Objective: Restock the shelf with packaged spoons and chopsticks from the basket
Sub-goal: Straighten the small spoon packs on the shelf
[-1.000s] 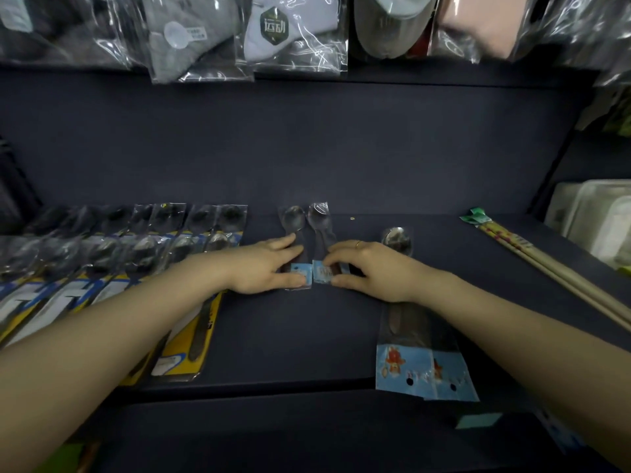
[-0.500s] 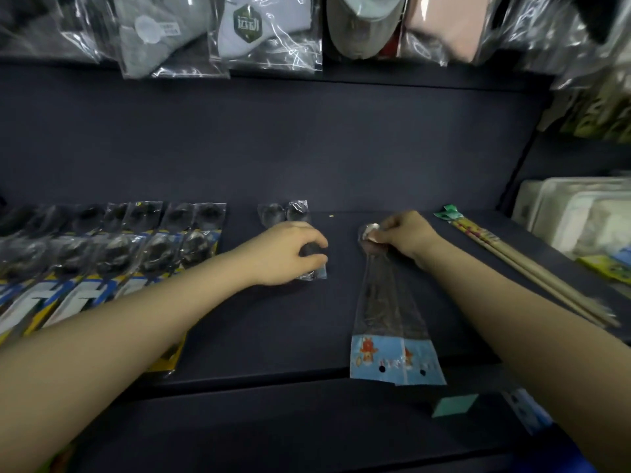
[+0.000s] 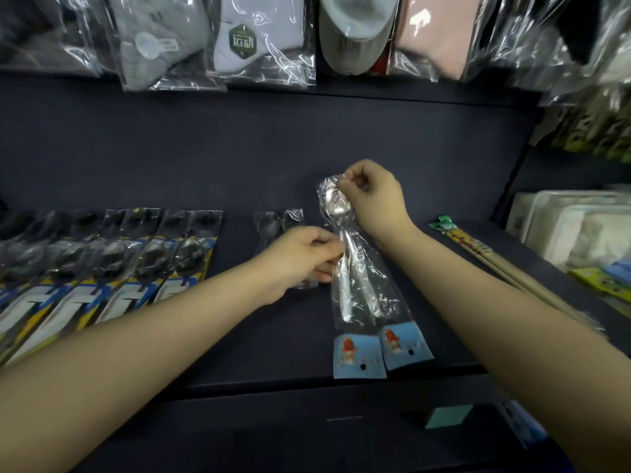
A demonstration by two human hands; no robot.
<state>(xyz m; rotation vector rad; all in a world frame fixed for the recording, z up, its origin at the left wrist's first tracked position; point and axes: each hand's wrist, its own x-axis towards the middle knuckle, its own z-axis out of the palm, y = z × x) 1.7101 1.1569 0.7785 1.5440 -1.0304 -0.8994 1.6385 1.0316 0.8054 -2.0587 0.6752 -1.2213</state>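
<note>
At nine o'clock a row of yellow-and-blue carded dark spoons [image 3: 112, 264] lies on the dark shelf [image 3: 239, 336]; the left hand [image 3: 300, 257] pinches the handle part of the clear-bagged steel spoons with blue cartoon headers [image 3: 362, 291]; the right hand [image 3: 372, 196], grip closed, pinches the bag's top at twelve o'clock; green-tagged wooden chopsticks [image 3: 491, 257] lie at three o'clock.

right hand [image 3: 370, 196]: pinching top of clear spoon packet [image 3: 358, 278], bowl end lifted
left hand [image 3: 300, 261]: fingers on same packet's neck
shelf [image 3: 239, 336]: dark; spoon packs [image 3: 112, 264] rowed left, chopsticks [image 3: 485, 254] right
above: bagged socks [image 3: 239, 39]
</note>
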